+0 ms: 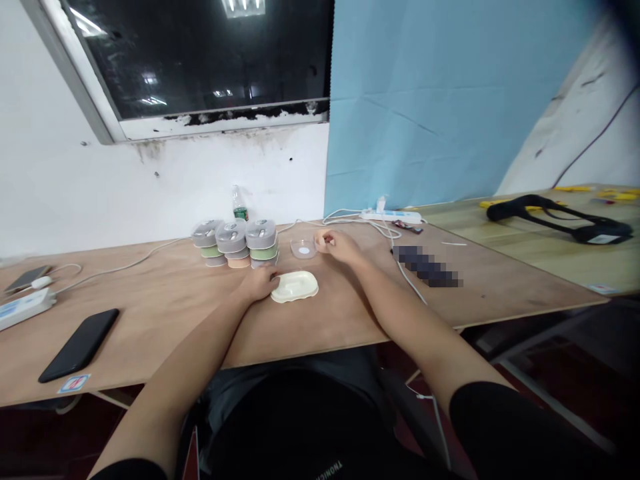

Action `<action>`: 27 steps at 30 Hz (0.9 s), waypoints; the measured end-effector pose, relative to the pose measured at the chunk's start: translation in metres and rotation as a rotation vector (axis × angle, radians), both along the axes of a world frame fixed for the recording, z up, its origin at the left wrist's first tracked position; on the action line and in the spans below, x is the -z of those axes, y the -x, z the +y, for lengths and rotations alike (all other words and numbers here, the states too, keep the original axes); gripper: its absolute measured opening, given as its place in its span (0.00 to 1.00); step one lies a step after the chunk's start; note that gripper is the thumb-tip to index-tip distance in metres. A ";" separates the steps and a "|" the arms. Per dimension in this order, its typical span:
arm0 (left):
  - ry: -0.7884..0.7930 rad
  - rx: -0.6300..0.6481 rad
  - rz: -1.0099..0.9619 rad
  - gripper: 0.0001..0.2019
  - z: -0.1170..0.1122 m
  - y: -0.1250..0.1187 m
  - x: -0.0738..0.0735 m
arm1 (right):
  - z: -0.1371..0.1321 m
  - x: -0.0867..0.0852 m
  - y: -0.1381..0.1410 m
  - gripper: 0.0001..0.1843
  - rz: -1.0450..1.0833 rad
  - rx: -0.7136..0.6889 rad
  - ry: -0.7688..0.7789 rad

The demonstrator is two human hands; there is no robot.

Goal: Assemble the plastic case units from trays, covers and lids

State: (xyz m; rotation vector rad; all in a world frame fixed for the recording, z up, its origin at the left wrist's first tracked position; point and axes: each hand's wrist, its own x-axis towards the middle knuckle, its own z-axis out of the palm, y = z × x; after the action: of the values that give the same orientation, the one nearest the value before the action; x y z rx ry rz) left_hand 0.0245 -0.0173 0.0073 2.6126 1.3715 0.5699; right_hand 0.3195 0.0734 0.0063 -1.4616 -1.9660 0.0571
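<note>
My left hand (259, 283) rests on the wooden table (165, 313) with its fingers curled against the left edge of a cream-coloured shallow tray (296, 286). My right hand (336, 245) is closed in a loose pinch right beside a small clear lid (303, 249) with a white spot; what the fingers hold is too small to make out. Just behind my left hand stand stacked containers with grey lids (235, 243) in green, peach and grey.
A black phone (79, 344) lies at the front left, a white power strip (25, 308) and another phone (26, 277) further left. A second power strip (393, 216) with white cables sits at the back. A plastic bottle (239, 203) stands by the wall. A black strap (560, 218) lies on the right table.
</note>
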 end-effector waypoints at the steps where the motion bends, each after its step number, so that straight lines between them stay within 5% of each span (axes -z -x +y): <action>1: -0.006 -0.005 -0.007 0.16 0.001 0.001 0.001 | 0.004 0.004 -0.007 0.17 -0.009 0.051 0.051; 6: -0.009 -0.060 -0.021 0.16 0.007 0.004 0.006 | 0.010 0.012 -0.021 0.21 -0.065 0.121 0.199; 12: -0.008 -0.081 -0.024 0.15 0.006 0.005 0.005 | 0.007 -0.001 -0.016 0.13 0.004 0.293 0.047; 20: -0.021 -0.012 -0.029 0.15 0.002 0.003 0.001 | 0.008 0.012 -0.014 0.19 -0.084 0.076 0.212; 27: -0.036 -0.043 -0.071 0.19 0.005 0.004 0.002 | -0.005 -0.017 -0.012 0.11 -0.018 0.311 0.057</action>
State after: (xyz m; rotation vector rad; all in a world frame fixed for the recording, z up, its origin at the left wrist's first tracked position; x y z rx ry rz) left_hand 0.0208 -0.0125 0.0050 2.5697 1.4112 0.6921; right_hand 0.3314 0.0680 0.0233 -1.7938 -1.7410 -0.0376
